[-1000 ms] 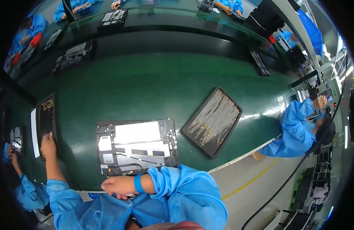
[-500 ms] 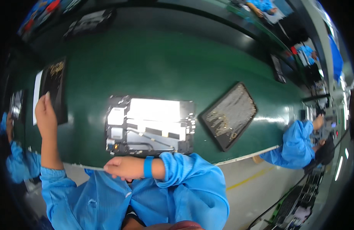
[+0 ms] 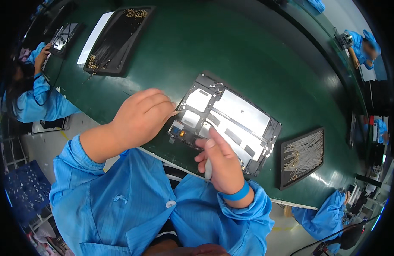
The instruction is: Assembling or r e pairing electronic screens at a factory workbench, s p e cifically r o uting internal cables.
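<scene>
A tablet-like device with its insides exposed (image 3: 244, 111) lies on the green bench, black framed with silvery plates. At its left edge, my left hand (image 3: 141, 117) is closed in a pinch on a thin black cable (image 3: 197, 112), which runs over the device. My right hand (image 3: 222, 160), with a blue band at the wrist, is over the device's near edge. Its curled fingers hold a pale grey, rounded tool handle (image 3: 208, 169); the tool's kind is hidden by the palm. The right index finger reaches toward a black wire on the plates.
At the far left stands a black tray (image 3: 120, 66) of black cables with gold ends, a white sheet (image 3: 94, 38) beside it. A second black tray (image 3: 282, 170) to the right holds pale cables. Co-workers in blue sit at both sides and across the bench.
My left hand has come from the left tray to the device and now pinches a black cable. My right hand has risen from the bench edge over the device. The view has turned.
</scene>
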Tool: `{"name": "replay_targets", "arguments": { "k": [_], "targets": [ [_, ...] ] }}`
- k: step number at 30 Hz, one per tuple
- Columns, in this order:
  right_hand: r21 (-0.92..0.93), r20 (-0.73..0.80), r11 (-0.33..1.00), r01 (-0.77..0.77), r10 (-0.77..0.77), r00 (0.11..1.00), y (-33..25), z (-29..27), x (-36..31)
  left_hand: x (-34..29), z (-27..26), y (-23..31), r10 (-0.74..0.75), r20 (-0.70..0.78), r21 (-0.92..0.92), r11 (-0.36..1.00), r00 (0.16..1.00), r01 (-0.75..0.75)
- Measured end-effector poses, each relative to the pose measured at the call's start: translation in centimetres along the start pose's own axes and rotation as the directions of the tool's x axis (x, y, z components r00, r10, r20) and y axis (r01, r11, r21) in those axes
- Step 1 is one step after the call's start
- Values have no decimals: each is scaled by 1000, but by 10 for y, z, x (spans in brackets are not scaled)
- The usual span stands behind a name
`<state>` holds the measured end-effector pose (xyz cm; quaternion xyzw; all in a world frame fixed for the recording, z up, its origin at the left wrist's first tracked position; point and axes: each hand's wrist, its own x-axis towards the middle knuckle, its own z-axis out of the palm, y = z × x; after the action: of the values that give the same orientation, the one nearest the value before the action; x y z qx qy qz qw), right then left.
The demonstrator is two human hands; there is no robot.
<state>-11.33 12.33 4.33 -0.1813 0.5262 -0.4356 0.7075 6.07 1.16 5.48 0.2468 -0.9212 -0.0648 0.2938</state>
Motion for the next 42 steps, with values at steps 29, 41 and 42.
{"name": "replay_targets", "arguments": {
  "k": [29,41,42],
  "targets": [
    [154,-318,903,400,-338,886,6,-13,-8,-37,53,51,-25,108,-165,985,994,43],
    [-467,-204,564,681,-818,537,37,-16,13,-34,49,51,17,198,-114,994,980,6],
    [-501,-184,529,685,-839,513,37,-16,14,-33,48,51,19,205,-111,994,979,4]
  ]
}}
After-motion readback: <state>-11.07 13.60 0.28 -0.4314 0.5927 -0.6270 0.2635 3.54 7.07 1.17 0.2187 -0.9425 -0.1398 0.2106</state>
